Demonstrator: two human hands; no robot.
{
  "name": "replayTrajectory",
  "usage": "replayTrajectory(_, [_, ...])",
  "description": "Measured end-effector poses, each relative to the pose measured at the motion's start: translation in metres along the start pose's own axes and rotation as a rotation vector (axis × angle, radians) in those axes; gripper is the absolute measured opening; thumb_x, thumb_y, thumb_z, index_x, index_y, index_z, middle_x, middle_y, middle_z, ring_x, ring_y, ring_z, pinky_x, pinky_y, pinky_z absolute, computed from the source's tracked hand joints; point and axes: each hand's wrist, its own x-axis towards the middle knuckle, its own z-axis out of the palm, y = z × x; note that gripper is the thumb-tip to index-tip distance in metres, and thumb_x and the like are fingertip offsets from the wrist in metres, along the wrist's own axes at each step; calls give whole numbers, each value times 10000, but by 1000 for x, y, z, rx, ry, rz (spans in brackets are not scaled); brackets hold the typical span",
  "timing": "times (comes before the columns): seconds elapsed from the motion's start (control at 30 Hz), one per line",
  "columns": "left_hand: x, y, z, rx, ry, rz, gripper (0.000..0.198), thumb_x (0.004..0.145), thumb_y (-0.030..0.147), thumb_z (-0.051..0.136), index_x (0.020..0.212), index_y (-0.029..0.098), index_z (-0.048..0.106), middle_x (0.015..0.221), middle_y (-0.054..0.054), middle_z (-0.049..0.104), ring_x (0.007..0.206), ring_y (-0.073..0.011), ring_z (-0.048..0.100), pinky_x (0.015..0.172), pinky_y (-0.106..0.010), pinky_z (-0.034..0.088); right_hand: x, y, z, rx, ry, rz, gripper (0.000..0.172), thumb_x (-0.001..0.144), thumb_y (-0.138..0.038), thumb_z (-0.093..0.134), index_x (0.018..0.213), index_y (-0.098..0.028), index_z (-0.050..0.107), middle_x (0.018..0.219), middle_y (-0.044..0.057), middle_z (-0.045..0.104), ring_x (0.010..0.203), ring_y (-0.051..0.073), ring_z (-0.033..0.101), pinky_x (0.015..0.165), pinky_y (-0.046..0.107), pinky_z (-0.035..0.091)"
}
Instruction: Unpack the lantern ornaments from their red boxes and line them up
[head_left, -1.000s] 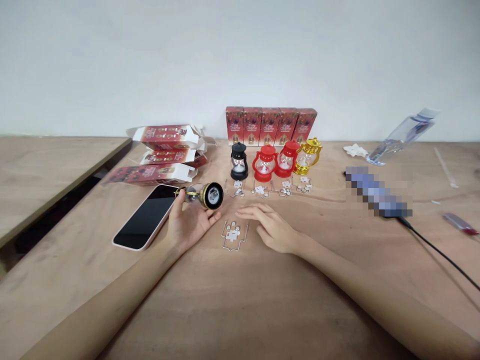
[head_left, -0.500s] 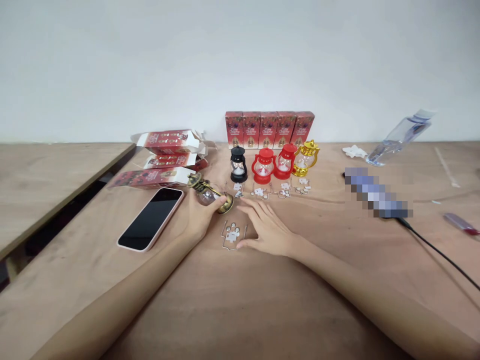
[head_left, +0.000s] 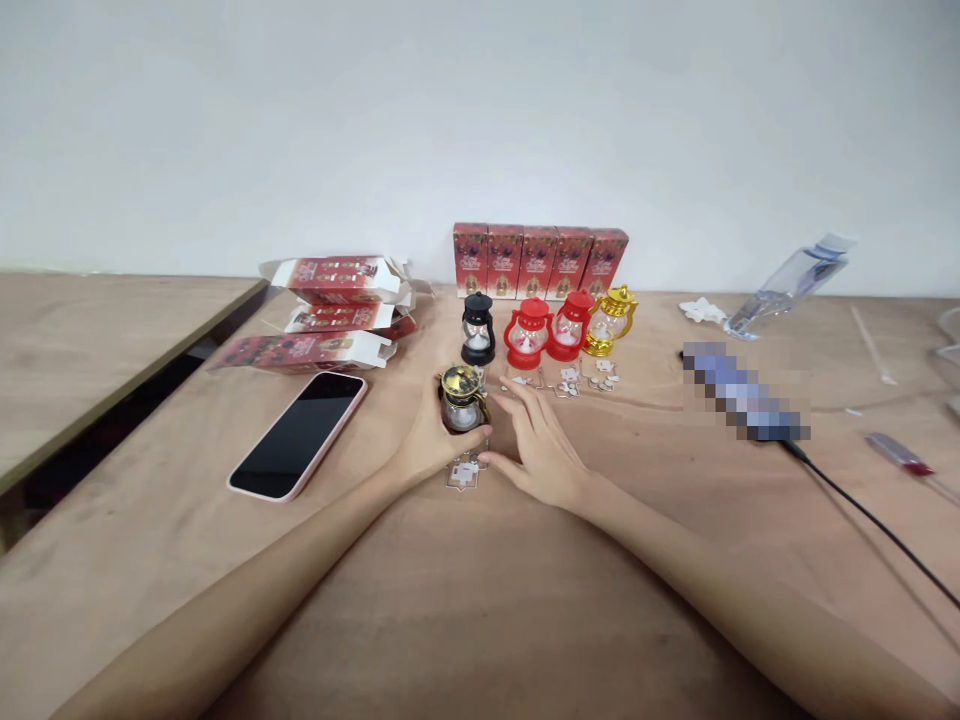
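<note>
Wood table (head_left: 480, 620), white wall (head_left: 300, 120), L hand (head_left: 429, 445) gripping bronze lantern (head_left: 461, 400), R hand (head_left: 541, 452) half-open beside it

**Miniature lantern** (head_left: 461, 402): a dark bronze-gold cap and base are joined by a clear globe, within which a pale core is seen. The lantern is shown upright on the wooden tabletop (head_left: 480, 600). It is clasped from the left by the left hand (head_left: 427, 445) and flanked on the right by the spread fingers of the right hand (head_left: 540, 450).

**Parts set** (head_left: 463, 472): a thin bent wire and a small white piece are laid flat just in front of the lantern's base. The set is partly covered by the lantern and lies just beside the right thumb tip.
</note>
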Motion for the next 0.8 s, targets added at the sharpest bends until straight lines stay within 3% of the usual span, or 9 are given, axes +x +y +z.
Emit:
replayTrajectory(0.2, [-1, -1, -1, 28, -59, -3, 583, 600, 159, 710, 1096, 213, 409, 1025, -35, 567, 1026, -251, 561, 963, -421, 405, 3, 3, -11, -46, 298, 22, 366, 867, -223, 471, 1223, -172, 404, 1274, 177, 462, 1220, 271, 447, 987, 489, 414])
replayTrajectory(0.33, [0, -4, -1, 74, -50, 50, 605, 647, 203, 692, 1156, 207, 365, 1098, -67, 529, 1096, -267, 523, 995, -458, 370, 53, 17, -41, -160, 416, -19, 278, 851, -173, 439, 1127, -184, 477, 1222, 148, 520, 1181, 274, 457, 994, 501, 359])
replayTrajectory(0.5, [-7, -1, -8, 287, 167, 378, 707, 700, 308, 654, 1294, 240, 275, 1363, -130, 310, 1325, -331, 276, 1080, -528, 217, 173, 43, -62, -355, 149, -34, 312, 856, -100, 345, 1084, -162, 549, 1082, 112, 599, 1147, 282, 434, 965, 493, 334])
replayTrajectory(0.6, [-14, -1, -10, 343, 304, 593, 640, 709, 343, 630, 1272, 299, 329, 1304, -84, 363, 1262, -315, 344, 1057, -510, 258, 237, 64, -49, -499, -6, 1, 378, 817, -64, 373, 1173, -69, 497, 1200, 172, 555, 1210, 312, 384, 984, 498, 303])
replayTrajectory(0.7, [-20, -6, -9, 441, 257, 869, 617, 616, 344, 699, 1168, 339, 425, 1203, -42, 452, 1116, -288, 472, 957, -466, 356, 273, 85, -30, -569, -173, 136, 463, 783, -106, 476, 1237, -26, 433, 1304, 205, 488, 1267, 333, 338, 1028, 514, 246])
replayTrajectory(0.8, [-24, -11, -9, 568, 175, 1126, 511, 562, 330, 711, 1015, 339, 474, 1101, -14, 528, 1013, -254, 530, 881, -430, 363, 288, 95, -14, -553, -207, 250, 507, 736, -181, 575, 1193, 6, 457, 1262, 242, 509, 1261, 380, 346, 1016, 577, 229])
